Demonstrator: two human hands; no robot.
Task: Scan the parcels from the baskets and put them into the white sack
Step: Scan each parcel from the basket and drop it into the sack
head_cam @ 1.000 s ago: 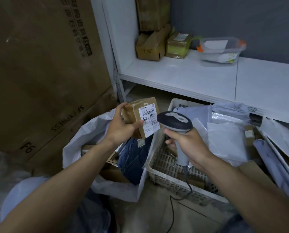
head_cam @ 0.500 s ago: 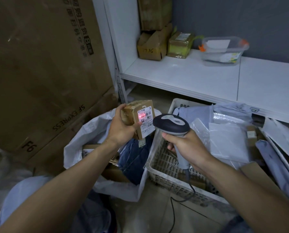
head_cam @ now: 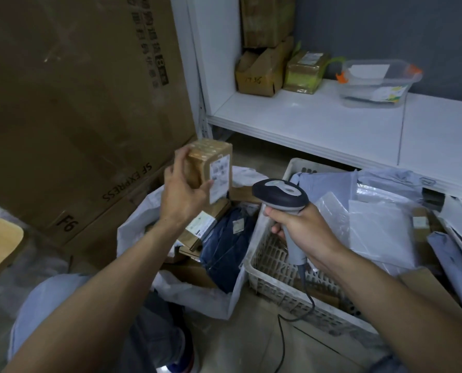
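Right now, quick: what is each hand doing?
Left hand: holds the small cardboard box over the white sack.
Right hand: grips the scanner by its handle.

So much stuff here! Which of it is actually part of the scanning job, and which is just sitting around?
In the job: small brown parcel held by the left hand; scanner gripped by the right hand; white sack; white basket of bagged parcels.
Lying about: big cardboard carton; shelf with clear tub and boxes.
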